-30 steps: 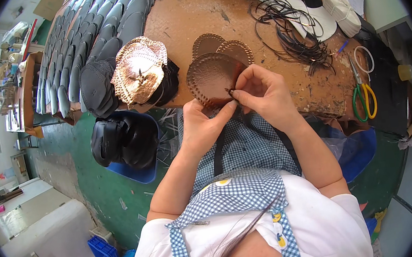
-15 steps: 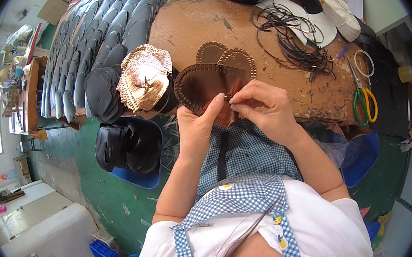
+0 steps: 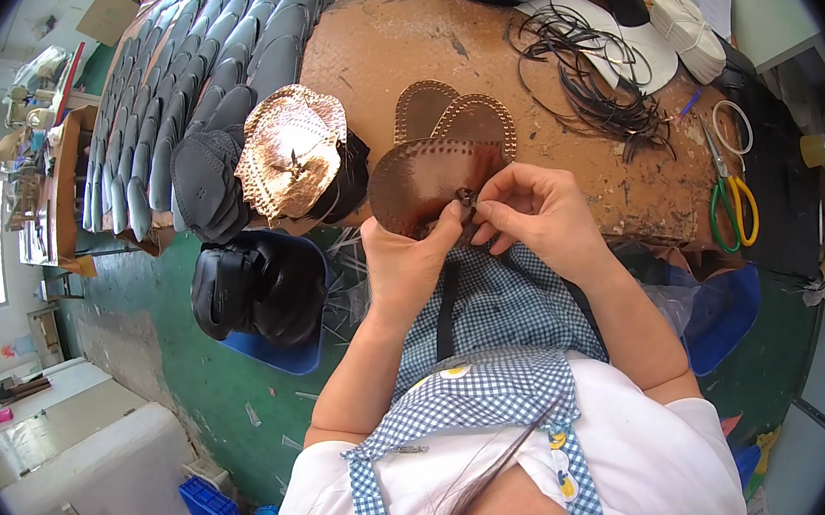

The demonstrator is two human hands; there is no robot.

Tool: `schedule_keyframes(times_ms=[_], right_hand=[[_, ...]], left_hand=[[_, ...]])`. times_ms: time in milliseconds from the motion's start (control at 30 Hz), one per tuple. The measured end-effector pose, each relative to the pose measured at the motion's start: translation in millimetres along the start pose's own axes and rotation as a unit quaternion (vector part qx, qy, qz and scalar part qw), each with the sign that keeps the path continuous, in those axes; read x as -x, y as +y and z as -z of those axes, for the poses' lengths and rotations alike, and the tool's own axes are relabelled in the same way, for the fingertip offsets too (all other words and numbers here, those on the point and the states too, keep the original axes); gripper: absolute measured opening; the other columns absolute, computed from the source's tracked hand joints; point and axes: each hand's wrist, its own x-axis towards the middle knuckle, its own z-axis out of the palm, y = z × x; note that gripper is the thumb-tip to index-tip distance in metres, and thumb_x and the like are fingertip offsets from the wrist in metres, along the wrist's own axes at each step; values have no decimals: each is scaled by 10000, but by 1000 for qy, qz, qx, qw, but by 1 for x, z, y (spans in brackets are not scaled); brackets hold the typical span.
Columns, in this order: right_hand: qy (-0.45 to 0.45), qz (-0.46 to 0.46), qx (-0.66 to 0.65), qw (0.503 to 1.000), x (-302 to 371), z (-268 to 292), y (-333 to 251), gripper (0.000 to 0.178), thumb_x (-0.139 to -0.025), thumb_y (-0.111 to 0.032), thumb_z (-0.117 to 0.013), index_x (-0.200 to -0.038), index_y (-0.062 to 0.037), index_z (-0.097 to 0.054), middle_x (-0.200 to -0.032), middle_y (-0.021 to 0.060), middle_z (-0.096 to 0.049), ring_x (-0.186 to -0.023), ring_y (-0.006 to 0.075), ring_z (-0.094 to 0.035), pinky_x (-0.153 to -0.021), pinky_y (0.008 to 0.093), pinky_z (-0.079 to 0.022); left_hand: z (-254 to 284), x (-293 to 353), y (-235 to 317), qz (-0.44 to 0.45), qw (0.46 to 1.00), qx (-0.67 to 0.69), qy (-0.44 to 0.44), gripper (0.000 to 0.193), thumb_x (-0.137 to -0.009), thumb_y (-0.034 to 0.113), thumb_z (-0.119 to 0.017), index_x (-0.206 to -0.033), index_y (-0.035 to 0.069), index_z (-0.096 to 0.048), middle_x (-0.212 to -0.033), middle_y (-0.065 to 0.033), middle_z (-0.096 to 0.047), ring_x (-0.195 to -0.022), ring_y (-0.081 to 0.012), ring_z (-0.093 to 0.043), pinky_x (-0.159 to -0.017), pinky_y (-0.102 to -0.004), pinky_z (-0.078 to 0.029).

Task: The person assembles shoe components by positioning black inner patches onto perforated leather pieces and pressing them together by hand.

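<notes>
Gripping low at the frame's centre, the left hand (image 3: 401, 264) clamps the brown leather piece (image 3: 430, 180); right hand (image 3: 540, 212), thumb and finger together, pinches a dark lace (image 3: 467, 195) at its edge. Upper left of centre, a copper stack (image 3: 291, 150) gleams.

A reddish-brown piece (image 3: 429, 177) shows at the near edge of an orange-brown tabletop (image 3: 362, 62), beside a blue-and-white checked apron (image 3: 492, 390) with yellow-and-white patches (image 3: 567, 485) over a white shirt (image 3: 662, 432). Coppery cutouts (image 3: 279, 136) and rows of grey shapes (image 3: 274, 66) colour the left, black cords (image 3: 618, 110) and green-and-yellow-handled scissors (image 3: 725, 180) the right, above green floor (image 3: 172, 313).
</notes>
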Motion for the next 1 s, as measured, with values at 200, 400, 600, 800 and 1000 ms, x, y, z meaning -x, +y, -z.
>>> schedule_keyframes(times_ms=[200, 400, 600, 800, 1000], right_hand=[[31, 19, -16, 999, -2, 0, 5, 101, -907, -27, -650, -968, 48, -618, -839, 107, -682, -667, 145, -674, -593, 241, -567], [60, 58, -25, 996, -1, -7, 7, 88, -915, 4, -625, -980, 62, -614, -854, 105, -684, -721, 149, -684, -645, 247, -581], [60, 82, -48, 994, -1, -13, 6, 68, -904, 47, -600, -970, 60, -596, -868, 96, -679, -758, 145, -692, -698, 243, -583], [48, 190, -23, 980, 0, -17, 12, 164, -910, 65, -568, -1069, 41, -538, -935, 108, -665, -857, 161, -694, -762, 258, -578], [153, 140, 22, 978, 5, -2, 16, 166, -931, 22, -566, -1094, -1, -553, -913, 68, -647, -753, 79, -618, -680, 210, -513]], left_hand=[[-3, 3, -9, -78, 994, -72, -6, 110, -840, 14, -693, -938, -34, -703, -783, -53, -724, -688, -78, -650, -642, -235, -520], [-3, 1, -12, -104, 991, -78, -12, 106, -842, 33, -705, -937, -12, -717, -786, -77, -731, -676, -86, -660, -625, -238, -515], [-1, 3, -5, -70, 991, -110, -27, 185, -852, -15, -710, -1036, -12, -698, -942, -50, -721, -839, -105, -663, -751, -236, -527], [-3, -3, 1, -63, 998, -9, 22, 138, -865, 32, -711, -991, -22, -708, -917, -55, -731, -799, -100, -665, -707, -232, -527], [4, -8, 1, 16, 994, 101, 46, 183, -867, 10, -704, -1044, -15, -663, -966, -65, -712, -847, -129, -671, -758, -259, -539]])
